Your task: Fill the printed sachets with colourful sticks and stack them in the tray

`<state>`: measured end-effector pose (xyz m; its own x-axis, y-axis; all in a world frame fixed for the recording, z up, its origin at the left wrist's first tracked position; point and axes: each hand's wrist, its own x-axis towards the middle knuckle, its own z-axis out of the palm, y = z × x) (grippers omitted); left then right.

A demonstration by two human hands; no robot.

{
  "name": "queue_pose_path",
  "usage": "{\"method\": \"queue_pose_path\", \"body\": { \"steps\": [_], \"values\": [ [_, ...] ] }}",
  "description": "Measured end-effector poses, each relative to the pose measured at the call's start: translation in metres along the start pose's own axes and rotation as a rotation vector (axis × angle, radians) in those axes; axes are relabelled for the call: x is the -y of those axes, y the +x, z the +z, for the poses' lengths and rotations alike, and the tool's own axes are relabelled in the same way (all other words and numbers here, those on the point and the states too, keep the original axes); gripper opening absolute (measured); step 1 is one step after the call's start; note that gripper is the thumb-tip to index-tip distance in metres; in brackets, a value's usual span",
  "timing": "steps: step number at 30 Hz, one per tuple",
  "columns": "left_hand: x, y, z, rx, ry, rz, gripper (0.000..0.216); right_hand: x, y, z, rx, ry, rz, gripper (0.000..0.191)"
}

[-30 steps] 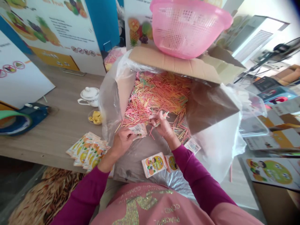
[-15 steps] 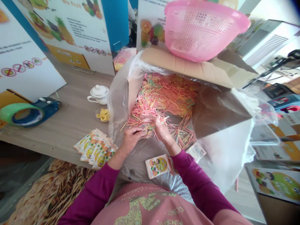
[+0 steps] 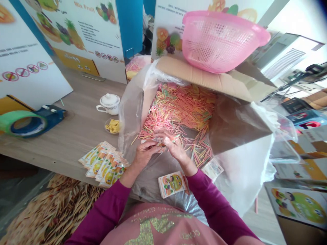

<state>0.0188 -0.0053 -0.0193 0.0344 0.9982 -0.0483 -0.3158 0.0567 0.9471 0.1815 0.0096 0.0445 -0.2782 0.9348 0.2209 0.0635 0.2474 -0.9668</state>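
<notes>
My left hand [image 3: 144, 156] and my right hand [image 3: 173, 145] meet over a plastic-lined cardboard box [image 3: 204, 76]. Between them is a small paper packet [image 3: 155, 140], mostly hidden by my fingers. My left hand pinches it, and my right fingertips hold a few thin sticks at its edge. A large heap of pink, orange, yellow and green wooden sticks [image 3: 178, 109] lies just beyond my hands. A printed packet with a cartoon picture [image 3: 172, 183] lies below my right wrist, and a stack of similar packets [image 3: 103, 166] lies left of my left forearm.
A pink plastic basket [image 3: 222, 42] sits on the box flap. On the wooden table [image 3: 68, 149] are a white lidded teapot [image 3: 109, 103], a small dish of yellow pieces [image 3: 112, 126] and a tape dispenser [image 3: 29, 124]. Printed fruit boards stand behind.
My hands have come closer together, with the packet now mostly covered by my fingers. The view has shifted slightly, and the loose packets near my right wrist sit differently in the frame.
</notes>
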Motion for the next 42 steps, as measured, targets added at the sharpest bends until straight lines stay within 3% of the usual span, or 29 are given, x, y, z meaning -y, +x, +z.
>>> {"method": "queue_pose_path", "body": {
  "steps": [2,6,9,11,14,17,20,22,23,26,29,33,38,42],
  "values": [
    [0.001,-0.002,0.0,0.028,0.0,-0.021,0.031,-0.001,0.0,0.002,-0.008,0.092,0.031,0.06],
    [0.009,-0.005,0.007,0.11,0.068,-0.013,0.034,-0.012,0.001,0.015,-0.215,0.278,0.184,0.068],
    [0.013,-0.008,0.016,0.169,0.192,0.048,0.029,-0.023,0.001,0.02,-0.278,0.288,0.241,0.071],
    [0.007,-0.016,0.015,0.182,0.347,0.112,0.017,-0.031,0.003,0.01,-0.312,0.236,0.224,0.074],
    [-0.018,-0.041,-0.01,0.186,0.663,0.251,0.019,-0.039,0.01,-0.028,-0.37,-0.083,0.147,0.069],
    [-0.046,-0.074,-0.055,0.195,1.06,0.28,0.026,-0.043,0.018,-0.069,-0.224,-0.669,0.155,0.049],
    [-0.056,-0.094,-0.08,-0.018,1.487,0.29,0.03,-0.044,0.026,-0.082,-0.041,-1.126,0.277,0.047],
    [-0.053,-0.094,-0.073,-0.073,1.643,0.314,0.041,-0.042,0.032,-0.072,0.025,-1.277,0.345,0.057],
    [-0.05,-0.088,-0.063,-0.026,1.671,0.339,0.045,-0.04,0.036,-0.064,0.04,-1.317,0.36,0.059],
    [-0.038,-0.06,-0.026,0.249,1.654,0.394,0.045,-0.028,0.044,-0.036,0.063,-1.361,0.314,0.049],
    [-0.026,-0.03,-0.002,0.42,1.667,0.341,0.035,-0.017,0.051,-0.015,0.212,-1.401,0.192,0.031],
    [-0.014,-0.018,-0.002,0.482,1.711,0.361,0.027,-0.013,0.058,0.0,0.413,-1.436,0.102,0.027],
    [-0.011,-0.025,-0.01,0.56,1.745,0.45,0.032,-0.015,0.066,0.024,0.458,-1.441,-0.046,0.034],
    [-0.009,-0.024,-0.009,0.566,1.764,0.452,0.035,-0.023,0.074,0.049,0.448,-1.489,-0.02,0.034]
  ]
}}
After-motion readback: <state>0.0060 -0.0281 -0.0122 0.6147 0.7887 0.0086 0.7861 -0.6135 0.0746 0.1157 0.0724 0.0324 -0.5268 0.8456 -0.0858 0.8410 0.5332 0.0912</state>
